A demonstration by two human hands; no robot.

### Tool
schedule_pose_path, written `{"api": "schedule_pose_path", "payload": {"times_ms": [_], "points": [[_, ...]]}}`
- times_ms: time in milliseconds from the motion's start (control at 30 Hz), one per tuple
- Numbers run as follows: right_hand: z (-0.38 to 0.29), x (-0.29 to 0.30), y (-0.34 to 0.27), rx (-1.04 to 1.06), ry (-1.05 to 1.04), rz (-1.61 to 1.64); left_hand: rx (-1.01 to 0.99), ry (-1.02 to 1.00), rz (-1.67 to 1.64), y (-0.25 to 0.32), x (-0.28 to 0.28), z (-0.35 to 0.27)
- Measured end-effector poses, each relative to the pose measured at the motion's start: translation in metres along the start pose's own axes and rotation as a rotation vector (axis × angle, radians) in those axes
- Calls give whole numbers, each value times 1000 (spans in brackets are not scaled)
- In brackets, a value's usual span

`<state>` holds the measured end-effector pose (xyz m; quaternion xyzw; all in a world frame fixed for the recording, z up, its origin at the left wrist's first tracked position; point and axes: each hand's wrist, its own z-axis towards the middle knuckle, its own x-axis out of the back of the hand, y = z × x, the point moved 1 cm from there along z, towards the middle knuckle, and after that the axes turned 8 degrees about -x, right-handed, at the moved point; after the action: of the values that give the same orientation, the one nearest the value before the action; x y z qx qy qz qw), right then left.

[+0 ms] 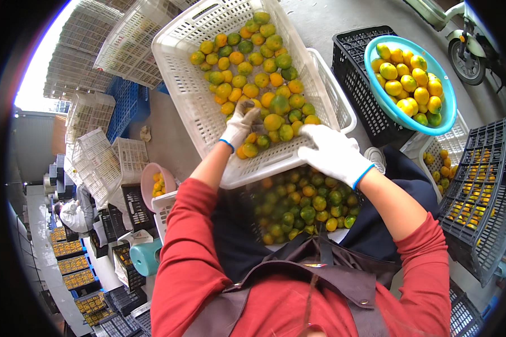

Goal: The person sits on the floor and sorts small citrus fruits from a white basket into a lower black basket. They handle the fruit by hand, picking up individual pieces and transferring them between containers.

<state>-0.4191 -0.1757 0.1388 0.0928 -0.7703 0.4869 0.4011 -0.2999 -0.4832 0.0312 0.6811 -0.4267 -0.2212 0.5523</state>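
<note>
A white perforated plastic crate (185,97) holds many green, yellow and orange citrus fruits (244,68) in front of me. Inside it, near its left side, my gloved left hand (241,122) has its fingers curled among the fruits; whether it grips one I cannot tell. My right hand (331,149), in a white glove with a blue cuff, lies over the crate's near right corner, beside some fruits, its fingertips partly hidden. Below the crate, between my legs, is a container of mostly green citrus fruits (308,212); its walls are largely hidden.
At the right a turquoise basin (452,103) of yellow citrus leans on a black crate (345,84). Stacked crates (468,236) stand further right, near a parked scooter (468,59). A pink basin (145,185), a teal stool (141,259) and white crates are at left; a person (74,215) is beyond.
</note>
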Motion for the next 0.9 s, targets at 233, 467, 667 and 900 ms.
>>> {"api": "schedule_pose_path", "payload": {"times_ms": [233,467,667,900], "points": [[18,-26,-8,-197,-85,652,154,-311,-903,75,-30,-106],[-17,-8,-14,-251,-515,603,13,-324,662,61,-21,-67],[-9,-2,-4,-43,-370,773,6,-314,1326,-1,-67,-16],[-6,0,-7,-406,-638,1518,88,-435,1528,0,-91,6]]}}
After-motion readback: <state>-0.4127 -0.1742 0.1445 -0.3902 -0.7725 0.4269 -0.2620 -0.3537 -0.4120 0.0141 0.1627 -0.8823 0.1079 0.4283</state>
